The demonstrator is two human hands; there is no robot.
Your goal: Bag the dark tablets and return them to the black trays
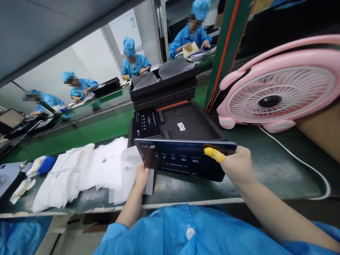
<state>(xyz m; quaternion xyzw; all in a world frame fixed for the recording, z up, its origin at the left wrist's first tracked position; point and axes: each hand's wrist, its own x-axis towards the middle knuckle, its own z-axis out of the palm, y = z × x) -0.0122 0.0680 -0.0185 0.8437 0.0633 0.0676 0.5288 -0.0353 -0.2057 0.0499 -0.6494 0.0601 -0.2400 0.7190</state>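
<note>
A dark tablet (183, 157) with a printed screen film is held flat between both hands above the bench edge. My right hand (236, 164) grips its right end, a yellow finger cot on the thumb lying on the screen. My left hand (141, 177) holds the tablet's left lower corner, fingers tucked under it, just above the white bags (87, 170). Behind the tablet sits an open black box tray (191, 122) with a small dark leaflet (147, 123) in it.
Several white foam bags are spread along the bench to the left. Stacked black trays (164, 85) stand behind the box. A pink fan (278, 94) with a white cable sits at the right. Several workers in blue sit along the green conveyor beyond.
</note>
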